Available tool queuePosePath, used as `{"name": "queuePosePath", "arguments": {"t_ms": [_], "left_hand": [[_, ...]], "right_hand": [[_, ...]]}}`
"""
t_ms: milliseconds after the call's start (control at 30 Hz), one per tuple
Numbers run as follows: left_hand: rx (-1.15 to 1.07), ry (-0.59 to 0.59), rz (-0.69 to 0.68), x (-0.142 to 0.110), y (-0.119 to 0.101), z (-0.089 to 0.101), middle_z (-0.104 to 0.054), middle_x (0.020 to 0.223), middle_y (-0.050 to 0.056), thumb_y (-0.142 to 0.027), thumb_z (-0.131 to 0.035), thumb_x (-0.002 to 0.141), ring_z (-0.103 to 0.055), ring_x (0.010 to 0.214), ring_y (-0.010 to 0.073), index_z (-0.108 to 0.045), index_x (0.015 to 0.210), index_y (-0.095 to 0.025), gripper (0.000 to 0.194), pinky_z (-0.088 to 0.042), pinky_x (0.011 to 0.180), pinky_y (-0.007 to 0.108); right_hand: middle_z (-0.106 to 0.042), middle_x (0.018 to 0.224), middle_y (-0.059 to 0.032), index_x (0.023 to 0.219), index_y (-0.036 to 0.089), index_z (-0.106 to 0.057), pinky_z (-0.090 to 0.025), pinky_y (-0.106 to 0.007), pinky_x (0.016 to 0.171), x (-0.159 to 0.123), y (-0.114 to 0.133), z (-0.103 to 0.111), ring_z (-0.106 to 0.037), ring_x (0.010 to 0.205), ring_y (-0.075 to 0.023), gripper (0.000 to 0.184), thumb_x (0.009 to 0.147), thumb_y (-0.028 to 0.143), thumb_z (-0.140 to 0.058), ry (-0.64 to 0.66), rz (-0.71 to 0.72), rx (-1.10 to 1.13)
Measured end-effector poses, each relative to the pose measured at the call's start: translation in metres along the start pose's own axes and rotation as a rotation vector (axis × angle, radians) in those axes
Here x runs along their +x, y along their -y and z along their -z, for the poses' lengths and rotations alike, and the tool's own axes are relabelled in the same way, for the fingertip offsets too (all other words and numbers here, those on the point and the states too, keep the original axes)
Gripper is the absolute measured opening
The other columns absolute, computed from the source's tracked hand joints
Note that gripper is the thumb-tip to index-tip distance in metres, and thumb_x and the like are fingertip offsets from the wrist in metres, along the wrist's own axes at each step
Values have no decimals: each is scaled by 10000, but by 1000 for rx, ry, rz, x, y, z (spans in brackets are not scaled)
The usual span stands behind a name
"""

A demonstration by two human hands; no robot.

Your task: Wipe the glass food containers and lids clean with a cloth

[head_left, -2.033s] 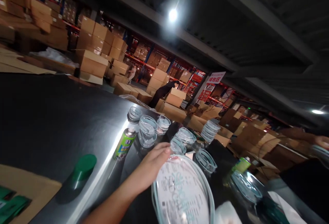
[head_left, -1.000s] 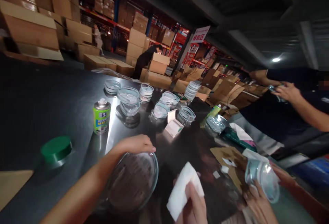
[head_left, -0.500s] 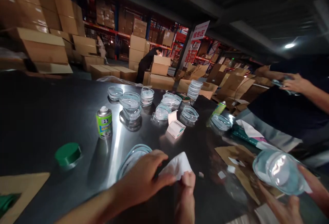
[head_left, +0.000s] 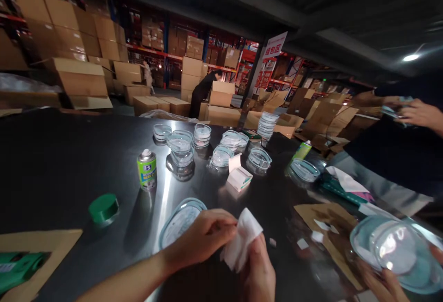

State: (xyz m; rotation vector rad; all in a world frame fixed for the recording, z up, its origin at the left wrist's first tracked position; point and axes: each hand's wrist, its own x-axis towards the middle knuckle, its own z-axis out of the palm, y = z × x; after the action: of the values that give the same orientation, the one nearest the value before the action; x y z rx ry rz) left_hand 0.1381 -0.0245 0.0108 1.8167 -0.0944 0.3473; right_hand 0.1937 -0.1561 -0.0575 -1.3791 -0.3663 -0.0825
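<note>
A folded white tissue [head_left: 244, 237] is raised between my two hands above the dark tabletop. My right hand [head_left: 259, 262] grips its lower right side, thumb pressed against it. At the opposite edge, my left hand [head_left: 207, 232] pinches with thumb and fingertips together. Just beyond my left wrist lies a clear glass container [head_left: 180, 221] with a pale bluish rim, its near side partly covered by my arm. A small white box [head_left: 239, 178] with its flap up stands ahead of my hands. To the left are a green spray can [head_left: 147, 170] and a green round cap [head_left: 104, 208].
Several glass containers [head_left: 182, 147] stand across the back of the table. At right, a co-worker's hand [head_left: 380, 279] holds a clear container [head_left: 396, 246] near flat cardboard [head_left: 327, 221] with white scraps. Another person [head_left: 391, 145] stands at the right edge. A green item [head_left: 20, 267] lies lower left.
The tissue has been turned more upright and bunched. My left hand's fingers have closed in on its edge. The co-worker's container has shifted right and down in view.
</note>
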Motion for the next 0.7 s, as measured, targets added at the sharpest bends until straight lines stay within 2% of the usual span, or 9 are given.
{"name": "queuePosePath", "arguments": {"t_ms": [67, 167, 233, 333, 400, 533, 600, 700], "left_hand": [[16, 34, 11, 1, -2, -6, -605, 799, 15, -347, -553, 846, -537, 727, 129, -628, 795, -153, 214, -376, 639, 212], [82, 13, 0, 4, -3, -12, -532, 715, -11, -344, -476, 887, -470, 673, 113, -545, 725, -162, 253, -331, 619, 219], [92, -16, 13, 7, -2, -13, -480, 673, -18, -348, -390, 918, -426, 652, 111, -473, 662, -168, 324, -309, 617, 232], [52, -43, 61, 12, 1, -10, -402, 629, -26, -397, -374, 907, -367, 628, 112, -394, 605, -176, 375, -273, 589, 249], [-23, -67, 121, 16, 2, -8, -366, 614, -29, -441, -416, 870, -341, 614, 112, -387, 599, -178, 379, -248, 558, 253], [-203, -70, 222, 19, 3, -9, -373, 606, -28, -509, -419, 834, -345, 560, 105, -457, 674, -163, 383, -251, 501, 242], [-231, -75, 212, 20, 1, -11, -407, 614, -18, -517, -400, 844, -369, 550, 106, -487, 719, -152, 395, -269, 491, 238], [-215, -108, 158, 19, -2, -14, -407, 614, -20, -504, -409, 858, -371, 559, 104, -466, 691, -164, 383, -269, 492, 238]], "right_hand": [[-631, 980, -52, 937, 200, -699, -469, -239, 633, -3, 11, -5, -611, 768, -171, 310, 830, 461, -571, 10, 35, -31], [-608, 954, -35, 888, 207, -695, -444, -208, 595, -4, 18, -5, -572, 712, -133, 262, 816, 433, -585, 8, 82, -112], [-631, 956, -49, 897, 192, -695, -468, -220, 664, 1, 14, 2, -596, 810, -172, 293, 773, 447, -622, -38, 52, -149], [-684, 921, -72, 1036, 172, -671, -508, -301, 727, 11, 5, 18, -631, 861, -239, 403, 782, 476, -596, -41, -105, -98], [-695, 959, -92, 1119, 164, -634, -519, -363, 764, 15, 0, 28, -638, 895, -274, 476, 792, 503, -564, -26, -148, -67], [-672, 1089, -98, 1205, 195, -575, -491, -416, 871, 16, -1, 41, -571, 1088, -324, 686, 617, 518, -715, -91, -66, -90], [-677, 1089, -89, 1220, 221, -566, -498, -411, 858, 16, 4, 42, -580, 1081, -314, 680, 624, 508, -721, -105, -68, -81], [-696, 1043, -101, 1198, 203, -583, -529, -394, 772, 14, 17, 33, -651, 941, -286, 574, 713, 494, -680, -8, -198, 29]]}}
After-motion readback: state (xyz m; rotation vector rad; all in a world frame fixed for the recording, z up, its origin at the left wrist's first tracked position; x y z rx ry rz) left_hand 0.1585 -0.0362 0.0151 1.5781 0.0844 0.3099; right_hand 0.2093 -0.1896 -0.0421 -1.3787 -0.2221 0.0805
